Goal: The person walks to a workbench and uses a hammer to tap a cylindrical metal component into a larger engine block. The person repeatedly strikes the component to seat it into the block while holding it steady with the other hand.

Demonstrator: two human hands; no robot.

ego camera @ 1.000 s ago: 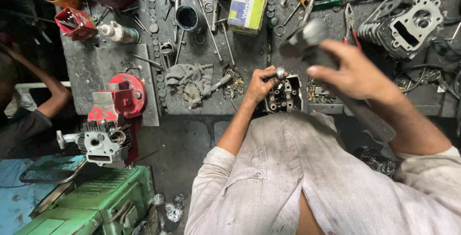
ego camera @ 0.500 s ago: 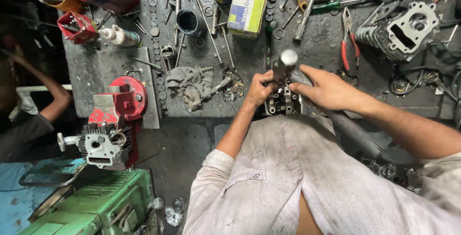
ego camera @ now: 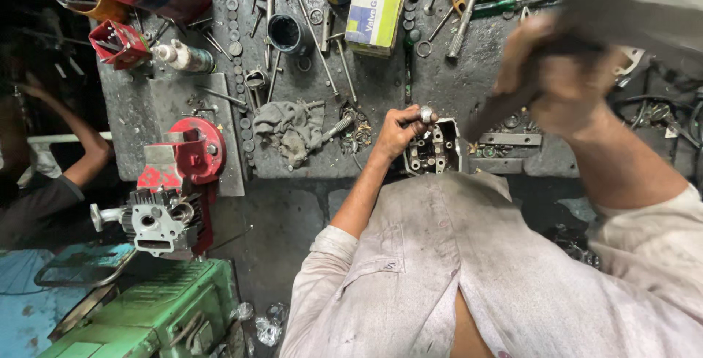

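The person's left hand [ego camera: 399, 129] is closed in a fist around a short metal punch [ego camera: 425, 114], whose rounded silver head shows above the thumb. The tool stands upright on a small engine cylinder head [ego camera: 434, 148] that sits right at the near edge of the workbench [ego camera: 469, 80], just in front of the person's chest. The right hand [ego camera: 556, 83] is raised well above the bench and blurred; its fingers are wrapped around a dark handle [ego camera: 492, 118], probably a hammer's, though the blur hides the head.

Room around the cylinder head is tight. A grey rag [ego camera: 291, 129] lies to its left with loose bolts between, and flat metal bars [ego camera: 510, 139] lie just to its right along the bench edge. Farther back the bench is crowded with spanners, a dark cup [ego camera: 286, 34] and a yellow-and-blue box [ego camera: 375, 11]. Below the bench edge there is a dark gap of floor between the person and a red-and-silver engine [ego camera: 172, 189] clamped at the left, with a green machine casing [ego camera: 157, 314] nearer the camera. Another person's arm [ego camera: 69, 142] reaches in at the far left, well apart from the hands.
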